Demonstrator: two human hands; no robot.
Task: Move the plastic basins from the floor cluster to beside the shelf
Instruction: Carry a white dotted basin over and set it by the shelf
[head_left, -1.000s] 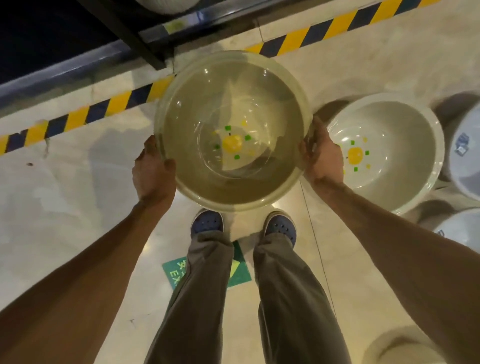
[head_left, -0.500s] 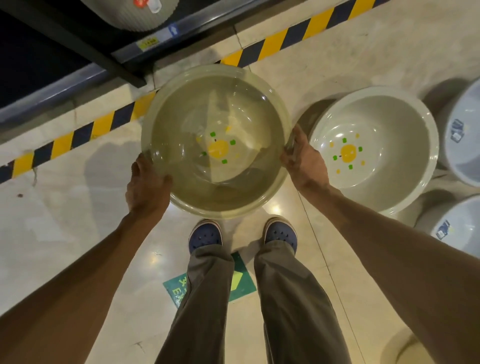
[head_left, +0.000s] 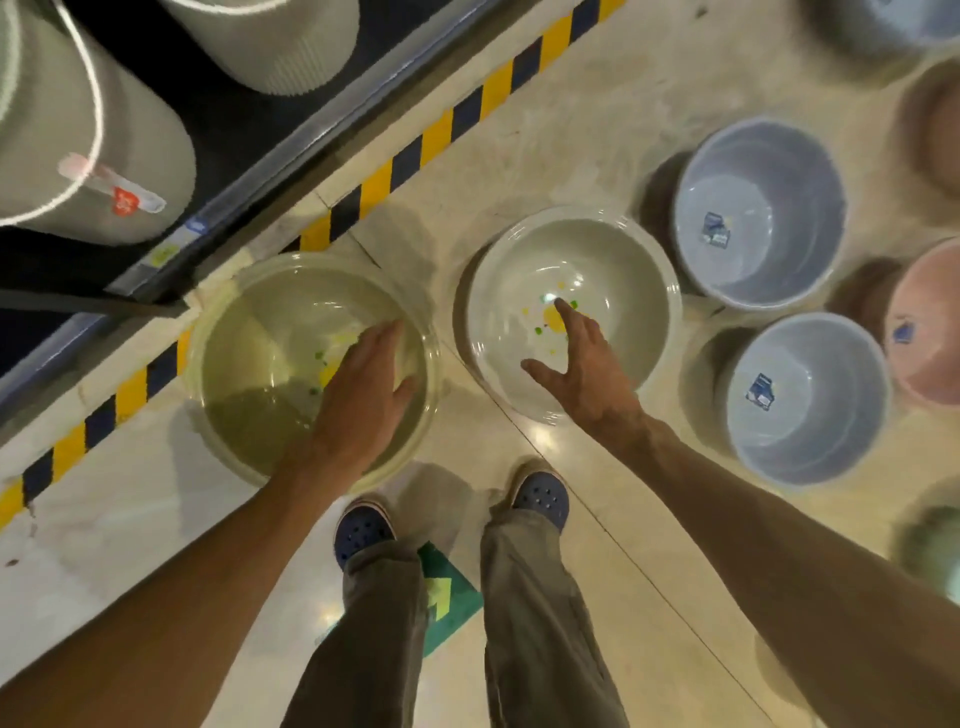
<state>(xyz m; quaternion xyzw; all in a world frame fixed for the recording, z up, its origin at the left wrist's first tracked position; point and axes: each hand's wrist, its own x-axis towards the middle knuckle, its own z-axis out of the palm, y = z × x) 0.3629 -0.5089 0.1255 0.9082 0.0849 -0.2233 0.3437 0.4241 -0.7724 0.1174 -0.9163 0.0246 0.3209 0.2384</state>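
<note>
The clear basin (head_left: 270, 364) no longer hangs between the hands; it now sits on the floor (head_left: 597, 130), overlapping the striped tape beside the shelf. The left hand (head_left: 358, 400) has let go, fingers spread above it. The right hand (head_left: 587, 364) has released too, now reaching over the white basin (head_left: 623, 270).

Looks like a shop/warehouse aisle: price tag strip (head_left: 171, 249) on the shelf (head_left: 249, 171) edge, hazard tape (head_left: 441, 135) on the floor, labelled basins (head_left: 758, 213) set out, tagged bins (head_left: 88, 156) on rack.
</note>
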